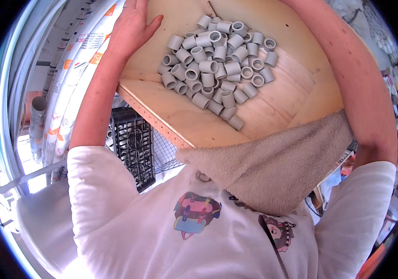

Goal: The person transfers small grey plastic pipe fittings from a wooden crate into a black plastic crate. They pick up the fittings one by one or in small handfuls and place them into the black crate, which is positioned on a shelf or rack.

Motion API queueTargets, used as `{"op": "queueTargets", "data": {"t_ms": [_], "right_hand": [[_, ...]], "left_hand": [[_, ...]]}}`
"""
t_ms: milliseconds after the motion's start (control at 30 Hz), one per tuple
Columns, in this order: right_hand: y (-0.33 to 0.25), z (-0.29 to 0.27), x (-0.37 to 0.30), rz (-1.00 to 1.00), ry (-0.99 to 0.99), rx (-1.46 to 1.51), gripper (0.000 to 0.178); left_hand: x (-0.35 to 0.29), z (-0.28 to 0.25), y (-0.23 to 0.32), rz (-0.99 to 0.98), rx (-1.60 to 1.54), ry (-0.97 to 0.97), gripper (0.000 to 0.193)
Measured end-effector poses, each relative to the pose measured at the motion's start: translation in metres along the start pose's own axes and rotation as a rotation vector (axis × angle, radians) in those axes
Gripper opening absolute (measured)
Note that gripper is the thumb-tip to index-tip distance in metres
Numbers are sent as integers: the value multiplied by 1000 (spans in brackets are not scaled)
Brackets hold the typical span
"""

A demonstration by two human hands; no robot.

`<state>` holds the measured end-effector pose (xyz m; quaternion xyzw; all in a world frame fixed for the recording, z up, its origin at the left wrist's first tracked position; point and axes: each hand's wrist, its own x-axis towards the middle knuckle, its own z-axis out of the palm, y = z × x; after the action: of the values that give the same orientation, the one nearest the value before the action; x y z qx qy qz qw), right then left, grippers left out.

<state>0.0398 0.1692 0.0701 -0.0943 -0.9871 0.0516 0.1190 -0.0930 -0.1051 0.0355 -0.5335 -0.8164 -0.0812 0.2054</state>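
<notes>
At the upper left, my left hand (135, 25) reaches over the edge of the wooden tabletop (296, 88). Its thumb stretches out apart from the palm, and nothing shows in it; the fingertips are cut off by the upper edge. My right forearm curves along the right side of the tabletop, while the right hand lies beyond the top of the picture. Between my arms, grey plastic pipe couplings (208, 67) lie in a loose heap, some on their sides and some with their round openings up. The left hand is apart from them.
A brown towel (273, 162) drapes over the tabletop's near corner, against my body. Below the left edge stands a black plastic crate (134, 144) with pale pieces inside. Long wrapped pipes (76, 69) lean at the left. Mixed goods crowd the far right.
</notes>
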Motion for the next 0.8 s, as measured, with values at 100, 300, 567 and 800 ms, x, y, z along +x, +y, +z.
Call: {"op": "queueTargets", "data": {"t_ms": [100,300,567,800], "right_hand": [[-7,6,8,-60,-11,4,38],[-3,-1,2,-16,-8,-30,38],[-1,8,9,-5,-32,-30,39],[0,7,9,-1,-34,-33,40]], "left_hand": [[-10,-1,-3,-121,2,-61,75],[-1,-6,7,-179,-33,-95,74],[-3,2,4,-170,-42,-54,73],[-2,3,2,-192,-46,-58,72]]}}
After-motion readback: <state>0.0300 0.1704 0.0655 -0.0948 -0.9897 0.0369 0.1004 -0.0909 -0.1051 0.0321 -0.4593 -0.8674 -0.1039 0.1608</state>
